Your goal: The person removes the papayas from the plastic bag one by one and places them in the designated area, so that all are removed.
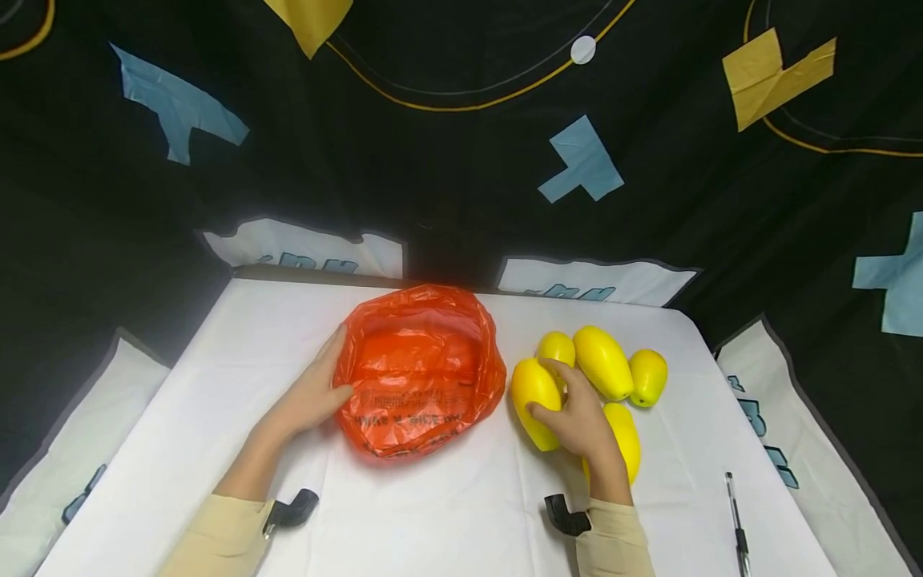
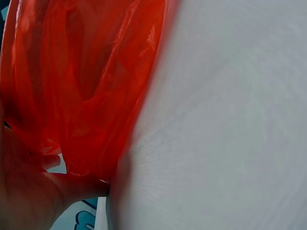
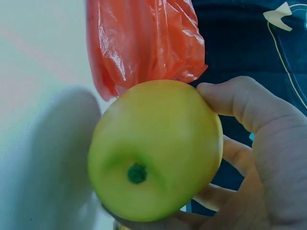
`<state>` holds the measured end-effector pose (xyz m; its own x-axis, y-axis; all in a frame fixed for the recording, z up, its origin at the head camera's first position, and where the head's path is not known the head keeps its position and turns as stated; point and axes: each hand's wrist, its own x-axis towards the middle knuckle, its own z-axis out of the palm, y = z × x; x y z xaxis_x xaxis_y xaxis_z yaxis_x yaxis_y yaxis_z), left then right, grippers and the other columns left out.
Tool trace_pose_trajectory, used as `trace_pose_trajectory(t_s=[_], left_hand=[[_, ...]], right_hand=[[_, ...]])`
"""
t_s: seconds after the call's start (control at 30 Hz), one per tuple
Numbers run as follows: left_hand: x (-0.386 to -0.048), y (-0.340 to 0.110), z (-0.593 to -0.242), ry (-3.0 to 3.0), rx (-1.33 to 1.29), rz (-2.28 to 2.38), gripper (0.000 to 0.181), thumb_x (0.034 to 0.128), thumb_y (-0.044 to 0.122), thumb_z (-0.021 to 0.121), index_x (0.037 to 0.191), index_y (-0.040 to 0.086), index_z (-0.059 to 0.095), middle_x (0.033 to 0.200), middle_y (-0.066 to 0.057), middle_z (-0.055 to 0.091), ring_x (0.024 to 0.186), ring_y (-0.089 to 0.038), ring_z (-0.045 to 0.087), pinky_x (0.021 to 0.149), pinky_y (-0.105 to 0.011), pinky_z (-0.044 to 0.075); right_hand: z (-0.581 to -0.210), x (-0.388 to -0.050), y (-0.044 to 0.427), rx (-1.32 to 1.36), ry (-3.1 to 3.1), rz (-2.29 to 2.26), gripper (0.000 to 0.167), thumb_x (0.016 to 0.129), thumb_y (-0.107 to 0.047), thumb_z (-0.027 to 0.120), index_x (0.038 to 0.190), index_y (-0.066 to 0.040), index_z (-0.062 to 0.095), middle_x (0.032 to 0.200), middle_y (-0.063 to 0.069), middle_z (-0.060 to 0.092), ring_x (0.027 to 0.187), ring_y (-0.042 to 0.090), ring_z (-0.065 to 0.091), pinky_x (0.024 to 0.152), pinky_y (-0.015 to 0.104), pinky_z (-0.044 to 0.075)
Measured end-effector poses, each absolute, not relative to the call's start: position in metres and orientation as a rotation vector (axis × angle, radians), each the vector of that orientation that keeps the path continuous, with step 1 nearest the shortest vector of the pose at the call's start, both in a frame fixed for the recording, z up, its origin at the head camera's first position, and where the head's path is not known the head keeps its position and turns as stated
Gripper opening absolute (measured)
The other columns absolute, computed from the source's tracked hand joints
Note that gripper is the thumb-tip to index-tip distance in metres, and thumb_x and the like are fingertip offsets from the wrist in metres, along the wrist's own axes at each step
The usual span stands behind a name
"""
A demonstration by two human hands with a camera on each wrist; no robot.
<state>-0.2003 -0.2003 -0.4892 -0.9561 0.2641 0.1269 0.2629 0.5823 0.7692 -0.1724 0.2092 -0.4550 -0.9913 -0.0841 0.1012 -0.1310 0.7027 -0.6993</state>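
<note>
A red plastic bag [image 1: 414,385] stands on the white table with its mouth spread wide and printing on its inside. My left hand [image 1: 317,393] rests against the bag's left side, fingers extended along the outside and thumb spread; in the left wrist view the thumb [image 2: 79,186] lies by the bag's lower part. To the right of the bag, my right hand [image 1: 580,417] grips a yellow mango [image 1: 534,393] between thumb and fingers. Its green stem end shows on the mango [image 3: 153,139] in the right wrist view. The bag [image 3: 148,43] is just beyond it.
Several other mangoes lie around my right hand: a small one [image 1: 557,346], a large one [image 1: 602,361], one at the right [image 1: 649,377] and one partly behind my wrist [image 1: 623,441]. A pen [image 1: 737,525] lies near the table's right edge. Dark cloth [image 1: 433,184] hangs behind.
</note>
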Motion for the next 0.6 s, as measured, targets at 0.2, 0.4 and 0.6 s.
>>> trace_pose_trajectory(t_s=[0.2,0.4,0.6], left_hand=[[-0.200,-0.201,-0.490,2.795,0.473,1.368,0.101,0.0799,0.003,0.063,0.157,0.008,-0.002,0.163,-0.011,0.001,0.148,-0.030,0.005,0.115,-0.057,0.016],[-0.199,-0.201,-0.490,2.795,0.469,1.366,0.100,0.0800,0.002,0.061,0.157,0.009,-0.003,0.163,-0.010,0.001,0.148,-0.029,0.005,0.115,-0.057,0.017],[-0.199,-0.201,-0.488,2.804,0.482,1.363,0.100,0.0794,0.002,0.061,0.157,0.007,-0.002,0.163,-0.012,0.001,0.148,-0.030,0.005,0.115,-0.057,0.016]], right_hand=[[-0.457,-0.169,0.210,0.113,-2.918,1.145,0.071,0.077,-0.023,0.077,0.141,-0.020,0.048,0.144,0.006,0.046,0.130,0.029,0.042,0.107,0.058,0.034],[-0.454,-0.165,0.209,0.024,-3.027,1.057,0.073,0.078,-0.029,0.075,0.145,-0.023,0.044,0.147,0.011,0.042,0.130,0.033,0.041,0.106,0.061,0.033],[-0.450,-0.161,0.208,-0.041,-3.085,1.004,0.071,0.081,-0.031,0.072,0.145,-0.026,0.042,0.142,0.012,0.044,0.120,0.032,0.047,0.101,0.059,0.039]])
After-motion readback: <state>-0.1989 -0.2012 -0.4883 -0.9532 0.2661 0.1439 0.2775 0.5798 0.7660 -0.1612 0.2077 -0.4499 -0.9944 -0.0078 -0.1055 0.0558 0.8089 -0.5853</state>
